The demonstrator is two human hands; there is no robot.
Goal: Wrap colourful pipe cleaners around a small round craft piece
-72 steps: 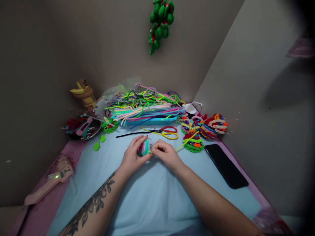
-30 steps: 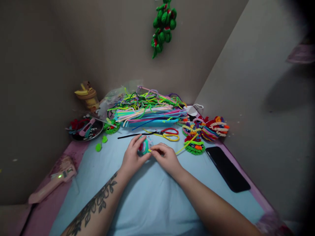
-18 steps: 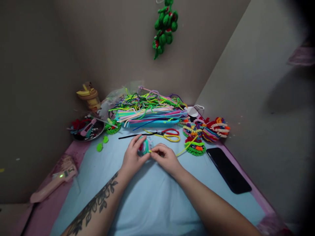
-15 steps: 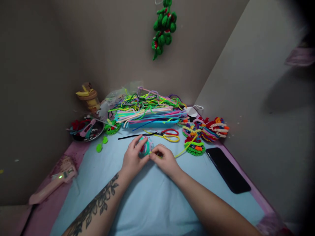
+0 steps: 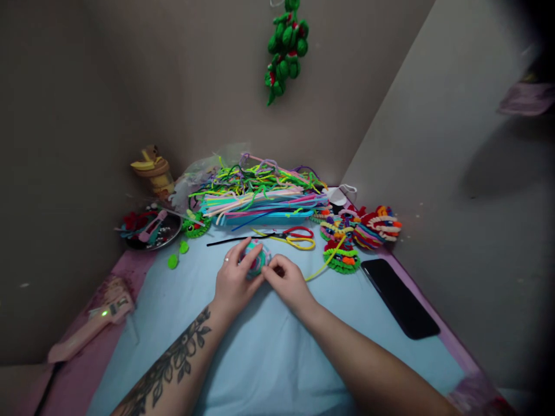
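My left hand [image 5: 235, 274] is curled around a small round piece of coiled pipe cleaner [image 5: 259, 257] in teal, pink and red. At its lower right edge, my right hand [image 5: 288, 279] pinches with thumb and forefinger. A yellow-green pipe cleaner [image 5: 323, 268] runs out to the right from behind my right hand, passing over a green fuzzy figure [image 5: 342, 263]. My fingers hide the pinched spot. Just beyond the hands lie scissors [image 5: 299, 238] with red and yellow handles, and a black pipe cleaner [image 5: 225, 241].
A blue tray [image 5: 269, 219] heaped with pipe cleaners stands at the back. Finished fuzzy figures [image 5: 377, 226] and a black phone [image 5: 401, 297] lie right. On the left are a metal bowl [image 5: 173, 234] of small parts, green pieces [image 5: 173, 262] and a pink glue gun [image 5: 93, 323] with a lit green light.
The coiled piece has turned slightly in my left hand, showing more of its teal and pink face. My right hand stays pinched at its edge; the whole view has shifted a little.
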